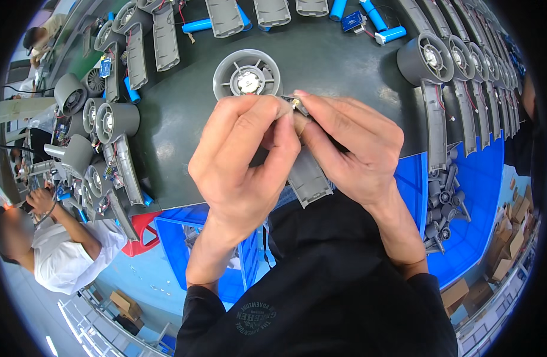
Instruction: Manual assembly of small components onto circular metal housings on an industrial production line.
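Small dark part point(302, 109) above the dark-green bench point(178, 113), inside its near edge, seems light, stiff, fragile; hold its edges. Right hand's point(358, 143) fingers clamp it; left hand's point(241, 146) meet beside it.

A wide-seeing camera sits on the person's head, the left one of two. It looks down past the black shirt point(345, 285) at the left hand point(244, 149) and the right hand point(358, 143), which are close, near the middle. The dark green table point(178, 113) stretches ahead toward the top. Far cardboard boxes point(511, 249) look small by the round edge.
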The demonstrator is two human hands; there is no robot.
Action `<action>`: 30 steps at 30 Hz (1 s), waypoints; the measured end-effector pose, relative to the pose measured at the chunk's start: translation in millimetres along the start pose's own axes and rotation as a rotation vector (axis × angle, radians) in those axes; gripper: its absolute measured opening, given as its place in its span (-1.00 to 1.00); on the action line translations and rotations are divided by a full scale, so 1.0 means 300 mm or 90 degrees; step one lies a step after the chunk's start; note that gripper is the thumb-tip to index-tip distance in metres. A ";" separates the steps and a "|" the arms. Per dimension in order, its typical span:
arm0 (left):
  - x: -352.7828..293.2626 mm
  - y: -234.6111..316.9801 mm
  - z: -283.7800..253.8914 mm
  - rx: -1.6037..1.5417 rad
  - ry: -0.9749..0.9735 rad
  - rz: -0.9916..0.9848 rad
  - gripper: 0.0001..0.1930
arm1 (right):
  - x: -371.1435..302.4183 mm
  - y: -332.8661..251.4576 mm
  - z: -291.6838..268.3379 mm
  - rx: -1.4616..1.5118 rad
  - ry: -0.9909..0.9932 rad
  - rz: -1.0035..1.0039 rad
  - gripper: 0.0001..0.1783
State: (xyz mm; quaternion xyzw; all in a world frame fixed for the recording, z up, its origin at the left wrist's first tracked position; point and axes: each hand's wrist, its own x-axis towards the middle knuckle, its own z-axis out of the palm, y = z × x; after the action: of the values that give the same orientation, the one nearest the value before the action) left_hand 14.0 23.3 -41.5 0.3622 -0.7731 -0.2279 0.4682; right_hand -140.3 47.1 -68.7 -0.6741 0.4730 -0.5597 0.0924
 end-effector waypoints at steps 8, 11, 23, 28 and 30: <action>0.007 0.006 -0.015 -0.037 -0.029 -0.048 -0.77 | -0.003 0.004 -0.009 0.006 -0.009 -0.003 -0.64; 0.006 0.006 -0.020 -0.023 -0.025 -0.038 -0.78 | 0.001 0.000 -0.001 0.002 -0.005 -0.017 -0.65; 0.004 0.000 -0.011 -0.022 -0.018 -0.015 -0.76 | -0.008 0.004 -0.001 -0.014 0.006 -0.036 -0.67; 0.004 0.009 -0.010 -0.019 -0.019 -0.022 -0.78 | -0.008 0.013 -0.001 -0.024 0.023 -0.067 -0.69; 0.009 0.017 -0.013 -0.016 -0.023 -0.041 -0.80 | -0.004 0.005 -0.007 -0.010 0.004 -0.051 -0.66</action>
State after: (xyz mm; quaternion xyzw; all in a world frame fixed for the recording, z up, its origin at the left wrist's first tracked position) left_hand 15.0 24.4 -34.8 0.3767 -0.7665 -0.2594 0.4509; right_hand -142.7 48.0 -69.5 -0.6916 0.4503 -0.5612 0.0626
